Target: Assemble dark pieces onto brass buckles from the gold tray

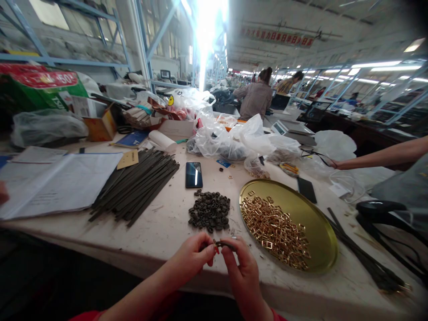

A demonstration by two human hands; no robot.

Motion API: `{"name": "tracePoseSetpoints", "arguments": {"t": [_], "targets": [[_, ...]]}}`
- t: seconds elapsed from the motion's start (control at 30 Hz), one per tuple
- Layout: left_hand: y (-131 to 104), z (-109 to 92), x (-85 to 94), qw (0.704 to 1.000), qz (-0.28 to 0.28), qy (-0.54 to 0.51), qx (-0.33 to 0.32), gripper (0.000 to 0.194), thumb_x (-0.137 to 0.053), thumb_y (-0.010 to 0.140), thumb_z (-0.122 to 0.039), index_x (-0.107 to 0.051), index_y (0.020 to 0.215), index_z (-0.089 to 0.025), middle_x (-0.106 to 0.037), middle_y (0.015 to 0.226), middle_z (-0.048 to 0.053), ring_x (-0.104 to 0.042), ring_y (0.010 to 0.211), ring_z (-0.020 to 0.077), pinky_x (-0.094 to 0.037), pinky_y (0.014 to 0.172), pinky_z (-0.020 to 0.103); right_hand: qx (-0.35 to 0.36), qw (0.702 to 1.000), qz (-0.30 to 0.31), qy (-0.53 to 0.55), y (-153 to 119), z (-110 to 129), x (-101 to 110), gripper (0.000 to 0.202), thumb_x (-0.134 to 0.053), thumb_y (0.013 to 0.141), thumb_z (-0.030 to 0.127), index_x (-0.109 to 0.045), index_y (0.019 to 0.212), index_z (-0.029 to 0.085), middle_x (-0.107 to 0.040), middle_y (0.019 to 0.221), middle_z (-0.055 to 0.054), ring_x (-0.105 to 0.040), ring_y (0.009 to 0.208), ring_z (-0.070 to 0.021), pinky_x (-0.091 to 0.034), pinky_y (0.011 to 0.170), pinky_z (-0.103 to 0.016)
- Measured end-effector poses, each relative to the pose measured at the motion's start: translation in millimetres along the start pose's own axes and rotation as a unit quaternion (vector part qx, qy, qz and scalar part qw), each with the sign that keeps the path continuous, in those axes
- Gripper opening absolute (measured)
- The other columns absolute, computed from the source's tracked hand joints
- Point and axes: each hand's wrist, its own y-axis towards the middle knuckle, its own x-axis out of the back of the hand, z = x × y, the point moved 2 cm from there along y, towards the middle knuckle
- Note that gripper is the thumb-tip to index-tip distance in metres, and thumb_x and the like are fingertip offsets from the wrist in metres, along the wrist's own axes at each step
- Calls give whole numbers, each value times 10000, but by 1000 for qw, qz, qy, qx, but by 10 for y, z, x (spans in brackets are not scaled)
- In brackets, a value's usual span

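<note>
Head view, left hand (pixel 194 256) and right hand (pixel 242 267) together, fingertips pinching a small dark loop (pixel 220 244) between them.

Long factory hall, blue steel-frame racking (pixel 67 60) along the left wall, fluorescent strip lights (pixel 384 67) at right, glaring daylight (pixel 207 26) at far end, red banner (pixel 277 38) under the ceiling.
</note>
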Motion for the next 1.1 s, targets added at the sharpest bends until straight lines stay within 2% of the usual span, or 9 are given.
{"name": "tracePoseSetpoints", "arguments": {"t": [0.1, 0.17, 0.23, 0.33, 0.47, 0.6, 0.73, 0.83, 1.1], "targets": [[-6, -37, 16, 1000, 7, 4, 18, 195, -446, 724, -372, -441, 720, -177, -477, 552, -59, -376, 443, 74, -322, 397, 179, -4, 999, 42, 26, 17, 28, 80, 317, -399, 880, 428, -657, 952, 259, -632, 812, -44, -546, 820, -210, -325, 882, -397], [-13, -42, 30, 1000, 8, 4, 27, 185, -443, 719, -363, -441, 717, -178, -474, 542, -60, -378, 444, 75, -325, 401, 180, -57, 990, 80, 97, 57, 22, 102, 349, -397, 871, 473, -657, 936, 250, -595, 712, -25, -532, 732, -193, -354, 818, -378], [-23, -36, 37, 999, 5, 2, 33, 193, -444, 716, -371, -442, 707, -178, -463, 532, -63, -375, 440, 74, -321, 400, 181, -119, 967, 133, 182, 96, 16, 91, 314, -484, 824, 494, -643, 919, 241, -564, 672, -4, -514, 692, -174, -379, 725, -331], [-43, -18, 23, 999, 6, 1, 42, 213, -452, 706, -392, -437, 684, -181, -444, 519, -66, -371, 425, 72, -300, 393, 182, -177, 932, 188, 253, 124, 20, 56, 253, -673, 697, 425, -598, 837, 229, -545, 676, 25, -487, 658, -141, -371, 635, -268], [-51, -1, -9, 999, 1, 4, 42, 229, -451, 697, -410, -418, 655, -188, -413, 502, -72, -349, 416, 69, -272, 384, 185, -162, 949, 179, 201, 129, 12, 46, 215, -722, 656, 301, -536, 713, 208, -500, 640, 48, -442, 625, -112, -335, 592, -233], [-26, 11, -19, 999, 2, 8, 41, 245, -462, 707, -423, -426, 669, -184, -414, 502, -70, -355, 431, 77, -276, 401, 191, -168, 945, 203, 195, 146, 8, 62, 174, -666, 711, 327, -548, 753, 207, -513, 671, 37, -457, 643, -117, -345, 603, -239], [1, 19, -11, 999, 1, 18, 28, 232, -448, 737, -408, -426, 664, -189, -404, 492, -75, -345, 431, 81, -268, 417, 198, -94, 971, 209, 67, 198, 67, 112, 131, -580, 779, 322, -539, 753, 201, -504, 691, 21, -462, 665, -130, -358, 621, -251], [3, 9, 6, 1000, -1, 23, 12, 216, -453, 752, -374, -426, 646, -188, -402, 496, -79, -351, 441, 80, -282, 453, 205, -45, 973, 223, -29, 220, 107, 137, 98, -512, 819, 272, -531, 756, 201, -507, 707, 12, -472, 676, -137, -373, 624, -252], [15, -11, 29, 998, -2, 64, -4, 182, -444, 778, -307, -442, 643, -184, -439, 533, -65, -394, 500, 94, -307, 511, 212, -6, 974, 207, -92, 209, 47, 141, 87, -485, 843, 258, -542, 795, 212, -576, 757, -4, -526, 722, -150, -408, 662, -262]]}}
